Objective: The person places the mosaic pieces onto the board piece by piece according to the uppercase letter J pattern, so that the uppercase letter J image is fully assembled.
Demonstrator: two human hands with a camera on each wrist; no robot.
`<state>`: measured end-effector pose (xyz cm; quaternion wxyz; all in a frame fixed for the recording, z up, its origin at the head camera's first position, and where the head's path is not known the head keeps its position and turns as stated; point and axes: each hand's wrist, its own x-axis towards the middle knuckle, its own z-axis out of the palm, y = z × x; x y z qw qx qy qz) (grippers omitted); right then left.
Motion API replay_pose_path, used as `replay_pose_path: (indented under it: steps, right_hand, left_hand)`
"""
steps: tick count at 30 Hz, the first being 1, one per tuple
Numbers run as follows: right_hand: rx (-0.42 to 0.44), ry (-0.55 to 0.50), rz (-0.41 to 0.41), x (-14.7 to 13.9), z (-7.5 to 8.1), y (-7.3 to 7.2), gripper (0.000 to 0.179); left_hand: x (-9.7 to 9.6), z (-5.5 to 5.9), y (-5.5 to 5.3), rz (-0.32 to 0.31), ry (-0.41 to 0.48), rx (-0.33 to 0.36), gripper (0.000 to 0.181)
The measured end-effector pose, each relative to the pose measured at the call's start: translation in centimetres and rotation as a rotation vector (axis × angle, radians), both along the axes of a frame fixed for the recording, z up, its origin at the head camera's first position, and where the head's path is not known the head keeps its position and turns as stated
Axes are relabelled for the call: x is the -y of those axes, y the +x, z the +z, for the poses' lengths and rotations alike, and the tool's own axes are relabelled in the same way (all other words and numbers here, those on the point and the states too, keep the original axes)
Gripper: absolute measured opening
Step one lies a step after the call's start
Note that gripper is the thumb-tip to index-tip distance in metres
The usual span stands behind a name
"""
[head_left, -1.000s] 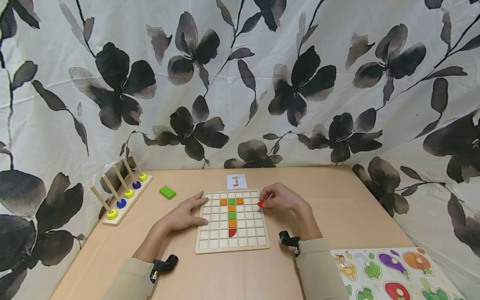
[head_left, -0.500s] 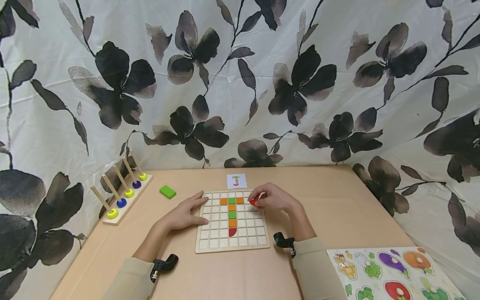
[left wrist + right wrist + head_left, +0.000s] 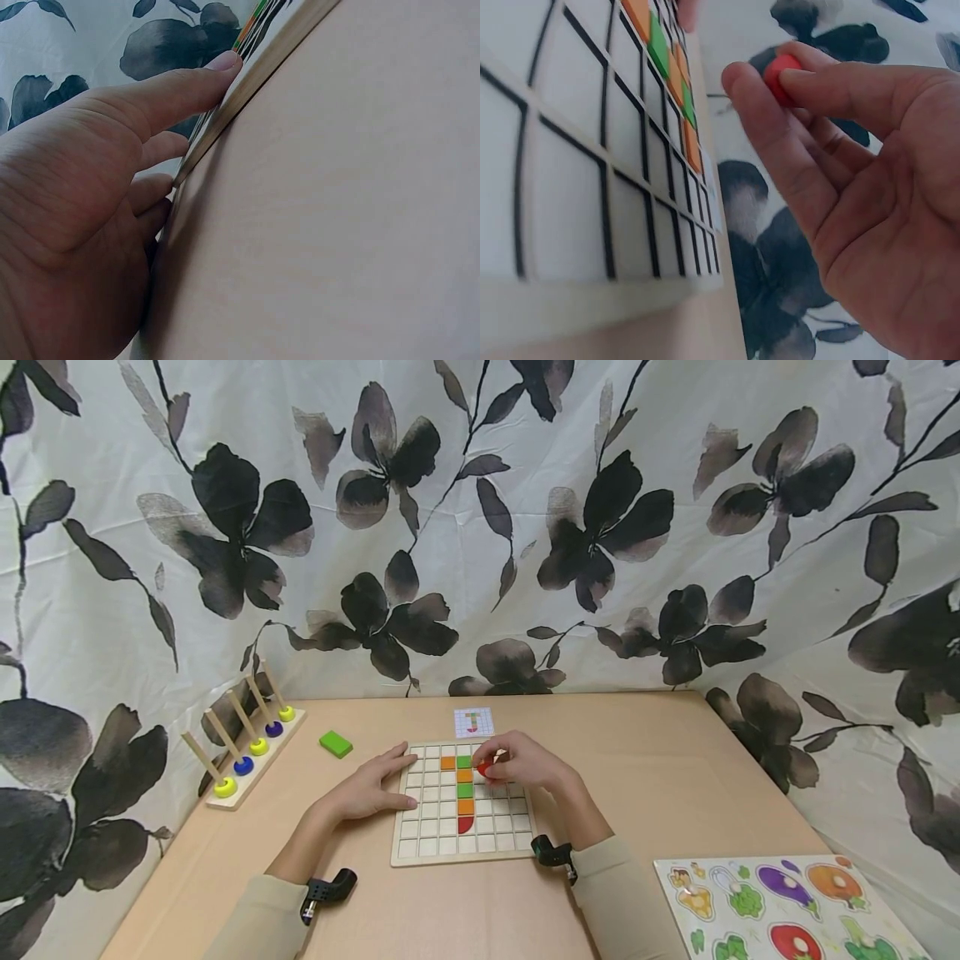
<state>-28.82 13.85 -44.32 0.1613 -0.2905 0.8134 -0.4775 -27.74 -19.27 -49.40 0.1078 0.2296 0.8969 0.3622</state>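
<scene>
A wooden grid board (image 3: 506, 827) with white cells lies on the table. Orange and green square tiles (image 3: 465, 791) form a T-like shape on it, ending in a red tile with a curved edge (image 3: 465, 824). At the board's left side rests my left hand (image 3: 372, 787); in the left wrist view its thumb (image 3: 225, 64) lies on the board's face, the fingers relaxed along its edge. Above the upper right cells, my right hand (image 3: 528, 766) pinches a small red piece (image 3: 782, 79) between thumb and fingers; its full shape is partly covered.
Just behind the board lies a small pattern card (image 3: 474, 722). A green block (image 3: 335, 744) sits at the left, near a wooden peg stand (image 3: 261, 768) with yellow and blue rings. A vegetable picture board (image 3: 750, 935) lies at the front right. A floral cloth (image 3: 480, 527) hangs behind.
My right hand has moved left with the red piece, from the board's right edge to over its upper cells, now covering the right orange tile. The left hand has stayed put.
</scene>
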Motion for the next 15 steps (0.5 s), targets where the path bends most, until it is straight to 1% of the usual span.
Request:
replay_pose_path:
  steps: [4,7,10,15]
  right_hand:
    - [-0.018,-0.029,0.011,1.1,-0.2,0.1,0.020]
    - [-0.056,-0.017,0.022,1.7,-0.3,0.2,0.019]
    - [-0.104,0.009,0.052,2.3,-0.4,0.3,0.018]
    - [-0.160,0.034,0.097,3.1,-0.7,0.3,0.016]
  left_hand:
    - [0.0,0.0,0.0,0.000,-0.005,-0.001,0.088]
    - [0.0,0.0,0.0,0.000,-0.007,0.001,0.088]
    - [0.0,0.0,0.1,-0.002,-0.004,0.003,0.088]
    - [0.0,0.0,0.0,-0.003,-0.008,-0.003,0.088]
